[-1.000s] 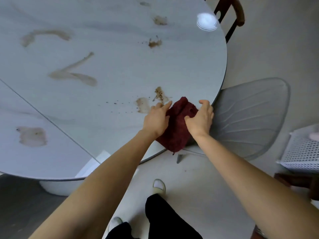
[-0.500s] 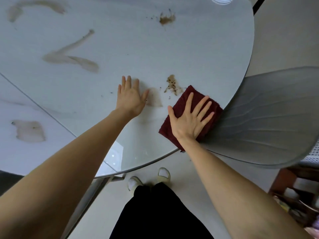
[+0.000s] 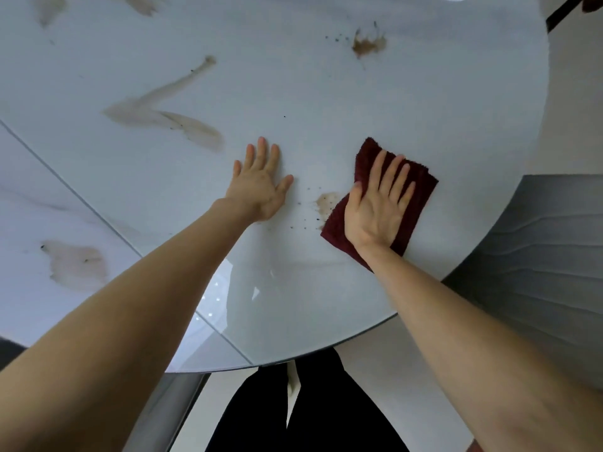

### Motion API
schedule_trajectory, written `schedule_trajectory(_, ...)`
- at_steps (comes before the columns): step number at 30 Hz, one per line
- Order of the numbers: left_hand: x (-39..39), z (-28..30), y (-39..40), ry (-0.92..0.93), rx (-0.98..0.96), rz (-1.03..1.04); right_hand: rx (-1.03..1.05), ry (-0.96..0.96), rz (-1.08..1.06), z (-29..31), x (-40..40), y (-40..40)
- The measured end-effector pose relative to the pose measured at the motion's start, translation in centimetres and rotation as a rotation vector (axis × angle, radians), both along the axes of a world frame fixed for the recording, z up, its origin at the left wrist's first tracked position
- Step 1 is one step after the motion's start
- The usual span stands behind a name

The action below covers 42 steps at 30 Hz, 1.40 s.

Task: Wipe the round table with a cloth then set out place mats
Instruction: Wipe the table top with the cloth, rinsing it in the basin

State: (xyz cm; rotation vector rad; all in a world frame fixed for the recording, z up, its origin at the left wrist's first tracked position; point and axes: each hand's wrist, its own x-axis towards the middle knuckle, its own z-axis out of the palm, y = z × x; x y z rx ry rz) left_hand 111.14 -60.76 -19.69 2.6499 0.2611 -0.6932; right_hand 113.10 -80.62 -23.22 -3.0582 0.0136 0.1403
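A dark red cloth [image 3: 421,187] lies folded flat on the round white glossy table [image 3: 326,102], near its right edge. My right hand [image 3: 378,203] presses down on the cloth with straight, spread fingers. My left hand [image 3: 259,184] rests flat on the bare tabletop to the left of the cloth, fingers spread. A brown stain with dark crumbs [image 3: 326,203] sits between the two hands, partly under the cloth's left edge. No place mats are in view.
More brown smears mark the table: a long forked one [image 3: 163,115] at the left, a blotch [image 3: 368,44] at the far right, a patch [image 3: 76,264] near the left edge. A grey ribbed chair [image 3: 538,256] stands against the table's right side.
Both hands first bunched the cloth at the table edge; then my left hand let go and went flat. My right hand has since pushed the cloth inward over the stain.
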Motion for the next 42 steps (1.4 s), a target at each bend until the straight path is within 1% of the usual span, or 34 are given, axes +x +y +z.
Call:
schedule_trajectory(3,0.3,0.2,1.1,0.048,-0.044,0.005,0.033,0.015,0.228,0.1,3.8,2.9)
schedule_trajectory(6,0.2,0.0,1.3,0.073,-0.068,0.006,0.000,0.032,0.511,0.1,7.5,4.8)
schedule_trajectory(9,0.7,0.1,1.8,0.056,-0.077,0.024,-0.043,0.048,0.731,0.1,10.0,5.6)
schedule_trajectory(14,0.9,0.1,2.5,0.049,-0.149,0.042,0.000,0.078,1.020,0.3,9.6,4.4)
schedule_trajectory(16,0.9,0.2,2.6,0.045,-0.154,0.055,0.004,0.069,1.073,0.4,8.6,3.4)
schedule_trajectory(19,0.8,0.2,2.8,0.048,-0.138,0.053,-0.038,0.070,1.089,0.5,4.8,1.1)
schedule_trajectory(22,0.4,0.3,2.7,0.055,-0.132,0.026,-0.080,0.139,1.175,0.9,1.5,-1.7)
schedule_trajectory(24,0.3,0.5,2.7,0.061,-0.121,0.019,-0.100,0.209,1.256,1.7,1.8,-3.1)
schedule_trajectory(26,0.6,0.8,2.9,0.041,-0.107,0.009,-0.197,0.196,1.296,2.3,2.1,-3.7)
schedule_trajectory(27,0.6,0.9,2.8,0.037,-0.111,0.003,-0.225,0.164,1.269,2.5,1.5,-3.9)
schedule_trajectory(28,0.7,1.1,2.7,0.042,-0.120,-0.007,-0.218,0.128,1.189,2.5,0.5,-4.0)
schedule_trajectory(30,0.7,1.1,2.8,0.039,-0.129,-0.020,-0.142,0.075,0.950,1.7,-2.5,-3.5)
schedule_trajectory(32,1.0,1.2,3.0,0.035,-0.133,-0.018,-0.091,0.028,0.682,0.8,-5.5,-0.8)
schedule_trajectory(34,1.0,1.8,3.1,0.056,-0.150,-0.059,-0.045,0.034,0.337,0.6,-8.4,3.0)
schedule_trajectory(35,1.0,2.0,3.4,0.052,-0.148,-0.079,-0.007,0.042,0.207,0.7,-9.1,4.6)
schedule_trajectory(36,0.8,2.3,3.8,0.040,-0.145,-0.085,0.006,0.047,0.165,0.8,-9.3,5.5)
schedule_trajectory(37,0.4,2.4,4.6,0.016,-0.142,-0.073,-0.014,0.056,0.211,0.9,-9.2,5.7)
schedule_trajectory(39,-0.2,2.4,5.9,-0.083,-0.105,-0.026,-0.082,0.036,0.403,1.0,-8.4,4.5)
schedule_trajectory(40,0.0,2.2,6.8,-0.145,-0.076,-0.009,-0.096,0.024,0.426,1.0,-7.9,4.4)
schedule_trajectory(42,0.6,1.5,7.7,-0.214,-0.029,0.039,-0.080,0.008,0.298,0.8,-8.6,5.1)
